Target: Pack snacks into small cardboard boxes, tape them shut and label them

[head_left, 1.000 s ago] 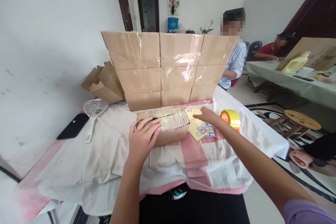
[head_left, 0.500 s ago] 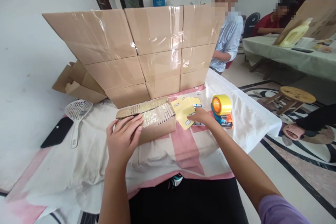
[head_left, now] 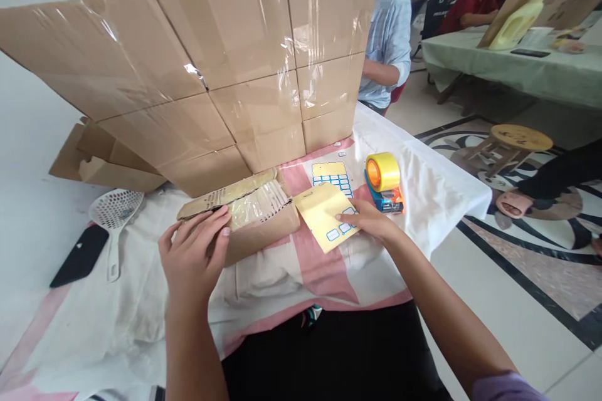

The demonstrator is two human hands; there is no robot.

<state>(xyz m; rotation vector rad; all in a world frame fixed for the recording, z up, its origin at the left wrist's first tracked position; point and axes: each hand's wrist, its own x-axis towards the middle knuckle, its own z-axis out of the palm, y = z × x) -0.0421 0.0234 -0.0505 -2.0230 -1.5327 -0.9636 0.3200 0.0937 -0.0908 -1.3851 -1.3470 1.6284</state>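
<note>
Beside the big panel lies a small cardboard box [head_left: 263, 235] with clear tape across its top. My left hand [head_left: 197, 250] grips its left end, the fingers over the top edge and the thumb along the near side. My right hand [head_left: 369, 219] pinches a yellow sheet [head_left: 324, 216] between thumb and fingers. Blue-outlined white labels show on this sheet, which tilts up off the cloth and reaches the box's right end. Behind it, a second yellow sheet with rows of blue-outlined labels [head_left: 332, 170] lies on the cloth.
A taped cardboard panel [head_left: 254, 31] stands at the back. A yellow tape roll in a dispenser [head_left: 383, 172] sits right. Left are a slotted white ladle [head_left: 115, 216], a black phone [head_left: 79, 257] and an open carton [head_left: 108, 166]. A person in a light-blue shirt [head_left: 388, 37] is beyond.
My right hand has drawn the yellow sheet up and toward me, uncovering the label sheet behind it. My left hand stays on the box. The view has shifted right and down.
</note>
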